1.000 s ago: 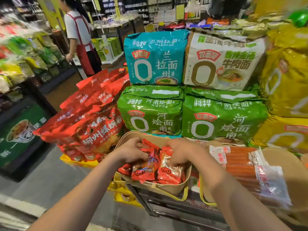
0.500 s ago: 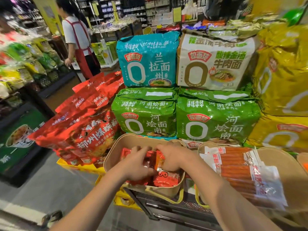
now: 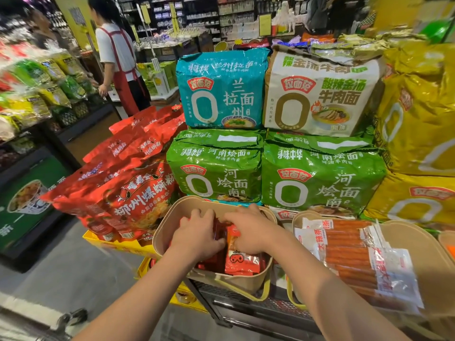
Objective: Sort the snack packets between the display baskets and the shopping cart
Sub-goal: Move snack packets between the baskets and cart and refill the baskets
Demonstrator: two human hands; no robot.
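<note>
A tan display basket [image 3: 170,222] stands on the rack in front of me, filled with small red snack packets [image 3: 242,260]. Both my hands are down inside it. My left hand [image 3: 197,236] lies palm down over the packets on the left, fingers curled into them. My right hand [image 3: 250,230] covers the packets on the right, fingers bent around an orange-red packet edge. What lies under the palms is hidden. A second tan basket [image 3: 423,244] to the right holds long sausage packs [image 3: 354,252] in clear wrap.
Large noodle multipacks are stacked behind the baskets: teal [image 3: 221,89], white [image 3: 320,92], green [image 3: 216,168] and yellow [image 3: 418,119]. Red snack bags [image 3: 128,188] pile up at left over a yellow crate. A person in a red apron [image 3: 118,67] stands in the aisle beyond.
Both hands have pushed deeper into the tan basket and closer together; the packets that were lifted and visible a second ago now lie lower, mostly covered by my hands.
</note>
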